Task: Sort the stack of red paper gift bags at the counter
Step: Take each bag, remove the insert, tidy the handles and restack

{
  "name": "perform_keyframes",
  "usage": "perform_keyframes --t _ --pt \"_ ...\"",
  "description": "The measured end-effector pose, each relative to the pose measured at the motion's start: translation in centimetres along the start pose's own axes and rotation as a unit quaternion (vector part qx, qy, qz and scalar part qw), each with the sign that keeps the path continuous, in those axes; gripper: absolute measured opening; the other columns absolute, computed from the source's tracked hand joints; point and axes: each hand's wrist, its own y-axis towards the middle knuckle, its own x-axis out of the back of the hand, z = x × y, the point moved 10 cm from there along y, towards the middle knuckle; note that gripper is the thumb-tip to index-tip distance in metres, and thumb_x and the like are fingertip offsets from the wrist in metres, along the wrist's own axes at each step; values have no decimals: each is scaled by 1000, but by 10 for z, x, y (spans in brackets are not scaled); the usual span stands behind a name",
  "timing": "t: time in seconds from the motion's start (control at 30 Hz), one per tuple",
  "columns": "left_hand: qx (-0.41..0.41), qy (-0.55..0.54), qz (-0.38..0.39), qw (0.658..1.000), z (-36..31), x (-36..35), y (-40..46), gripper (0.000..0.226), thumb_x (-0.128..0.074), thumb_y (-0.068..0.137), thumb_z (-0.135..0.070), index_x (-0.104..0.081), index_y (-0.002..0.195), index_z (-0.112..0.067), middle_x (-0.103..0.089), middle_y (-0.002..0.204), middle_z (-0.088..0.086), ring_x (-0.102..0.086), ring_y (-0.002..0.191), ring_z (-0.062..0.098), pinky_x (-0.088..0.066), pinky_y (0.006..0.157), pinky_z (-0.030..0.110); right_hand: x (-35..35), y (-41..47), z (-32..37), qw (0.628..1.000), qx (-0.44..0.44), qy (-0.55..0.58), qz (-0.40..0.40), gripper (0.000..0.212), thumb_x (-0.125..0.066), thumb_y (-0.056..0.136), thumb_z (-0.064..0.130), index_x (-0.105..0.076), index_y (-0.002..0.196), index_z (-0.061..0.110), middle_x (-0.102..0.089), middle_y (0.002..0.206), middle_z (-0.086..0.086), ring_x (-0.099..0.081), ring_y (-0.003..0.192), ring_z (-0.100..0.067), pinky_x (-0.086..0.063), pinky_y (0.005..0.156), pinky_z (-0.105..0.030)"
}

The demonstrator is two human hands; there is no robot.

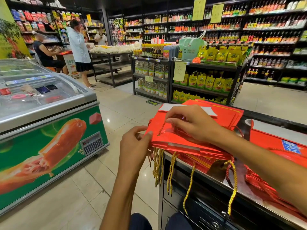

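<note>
Shop aisle, freezer chest [49, 103] at left. I see red gift bags [196, 138] stacked on surface [216, 178] edge; left hand [134, 143] fingers pinch top bag corner, right hand [191, 123] fingers pinch gold cord handle [162, 128].

You see a brightly, evenly lit shop; overhead light glares on the glossy beige floor tiles [108, 120] and the glass-topped chest freezer [41, 90] at left. Far shelves blur, and edges bow with wide-angle distortion.
</note>
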Motion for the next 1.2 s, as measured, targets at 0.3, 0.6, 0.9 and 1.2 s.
perform_keyframes --t 0.3,0.6,0.9,1.2 --pt "69 27 39 996 -6 3 24 42 -52 101 -55 -59 115 -17 -71 94 11 -71 77 22 -55 55 30 54 -40 -91 938 -297 -174 38 27 -65 96 43 -71 113 23 -70 103 0 -64 97 -23 -47 77 -35" --pt "72 247 155 954 -13 -36 66 46 -63 98 -46 -69 102 0 -71 67 5 -63 51 18 -47 46 25 58 -85 -113 871 -451 -190 43 49 -57 99 47 -44 65 14 -44 68 -2 -51 78 -31 -24 51 -32" --pt "-92 240 93 962 -80 -70 42 37 -63 96 -49 -64 96 -13 -67 84 4 -68 73 22 -57 64 37 110 -118 -104 866 -489 -73 -75 50 -55 97 56 -70 90 9 -67 83 -12 -62 80 -29 -39 61 -32" --pt "-204 311 208 905 -130 -254 13 43 -60 99 -45 -60 85 -5 -68 99 24 -64 98 42 -49 77 42 223 -235 -125 794 -584 -75 -150 49 -57 96 56 -67 81 10 -68 66 -10 -56 52 -21 -36 50 -27"
